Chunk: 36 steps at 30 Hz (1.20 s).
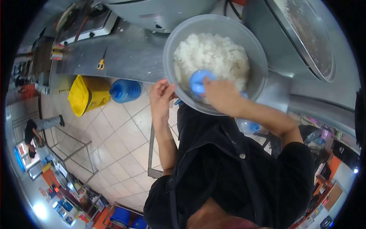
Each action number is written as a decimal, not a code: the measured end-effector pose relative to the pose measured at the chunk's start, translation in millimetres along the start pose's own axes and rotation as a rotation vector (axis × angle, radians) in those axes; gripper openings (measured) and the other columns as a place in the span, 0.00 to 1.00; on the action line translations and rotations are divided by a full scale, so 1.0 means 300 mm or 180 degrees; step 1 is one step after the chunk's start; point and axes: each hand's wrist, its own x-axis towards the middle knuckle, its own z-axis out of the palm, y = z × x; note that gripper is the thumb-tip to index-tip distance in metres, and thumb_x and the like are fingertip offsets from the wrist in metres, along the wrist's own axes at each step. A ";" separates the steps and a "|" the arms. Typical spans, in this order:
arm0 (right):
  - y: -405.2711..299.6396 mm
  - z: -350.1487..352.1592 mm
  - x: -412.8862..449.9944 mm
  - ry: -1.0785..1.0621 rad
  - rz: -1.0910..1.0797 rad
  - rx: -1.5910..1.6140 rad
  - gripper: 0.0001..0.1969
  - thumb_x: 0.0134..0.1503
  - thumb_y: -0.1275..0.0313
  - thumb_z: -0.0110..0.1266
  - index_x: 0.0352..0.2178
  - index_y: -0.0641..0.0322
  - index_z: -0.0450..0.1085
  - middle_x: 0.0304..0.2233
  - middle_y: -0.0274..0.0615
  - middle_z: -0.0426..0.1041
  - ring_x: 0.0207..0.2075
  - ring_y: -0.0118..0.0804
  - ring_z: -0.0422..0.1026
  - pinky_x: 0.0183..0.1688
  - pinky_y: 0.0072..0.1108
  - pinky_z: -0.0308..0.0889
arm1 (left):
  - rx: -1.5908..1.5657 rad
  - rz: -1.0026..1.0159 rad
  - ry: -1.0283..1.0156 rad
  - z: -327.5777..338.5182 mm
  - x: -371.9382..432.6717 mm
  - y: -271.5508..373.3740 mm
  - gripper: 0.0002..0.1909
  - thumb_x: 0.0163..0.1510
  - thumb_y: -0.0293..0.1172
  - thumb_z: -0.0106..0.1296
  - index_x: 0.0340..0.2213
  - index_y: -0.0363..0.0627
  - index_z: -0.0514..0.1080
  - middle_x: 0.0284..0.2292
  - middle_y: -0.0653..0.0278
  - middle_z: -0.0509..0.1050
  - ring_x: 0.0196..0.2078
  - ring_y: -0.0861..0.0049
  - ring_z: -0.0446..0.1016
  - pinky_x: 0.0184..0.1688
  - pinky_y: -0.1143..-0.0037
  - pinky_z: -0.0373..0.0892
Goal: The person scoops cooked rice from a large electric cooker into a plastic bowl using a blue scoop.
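Observation:
A large grey plastic tub (258, 54) holds a mound of white cooked rice (211, 51) and rests at the front edge of the metal counter (134, 57). My right hand (221, 94) is closed on a blue plastic scoop (197, 81), which is against the rice near the tub's front side. Part of the scoop is hidden under my fingers. My left hand (163, 96) is at the tub's left rim, thumb and fingers against it.
Yellow-handled scissors (101, 64) lie on the counter, with a stove (105, 27) farther left. Large cookers stand behind and right. A yellow bin (88, 93) and blue water bottle (125, 91) stand below. A person (33, 131) is far left.

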 end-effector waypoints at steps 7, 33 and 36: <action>0.126 -0.074 -0.016 0.0102 0.0439 0.0386 0.23 0.55 0.54 0.50 0.38 0.67 0.65 0.26 0.51 0.74 0.32 0.52 0.76 0.33 0.37 0.69 | 0.0117 0.0029 0.0301 0.018 -0.016 0.005 0.13 0.53 0.23 0.52 0.42 0.37 0.66 0.37 0.60 0.74 0.37 0.77 0.73 0.38 0.75 0.71; 1.374 -0.888 0.141 0.2320 0.0619 -0.0151 0.22 0.58 0.64 0.48 0.53 0.49 0.55 0.27 0.53 0.73 0.29 0.48 0.75 0.29 0.30 0.68 | 0.0514 0.0235 0.0907 0.119 -0.033 0.008 0.09 0.57 0.26 0.47 0.40 0.38 0.66 0.37 0.64 0.70 0.40 0.80 0.69 0.44 0.77 0.66; 1.286 -0.834 0.273 0.1468 0.0774 -0.0867 0.22 0.58 0.64 0.49 0.52 0.45 0.55 0.25 0.53 0.73 0.28 0.47 0.75 0.28 0.30 0.69 | 0.0575 0.0230 0.1016 0.125 -0.046 0.006 0.10 0.57 0.28 0.48 0.39 0.37 0.66 0.38 0.62 0.70 0.42 0.78 0.68 0.47 0.76 0.64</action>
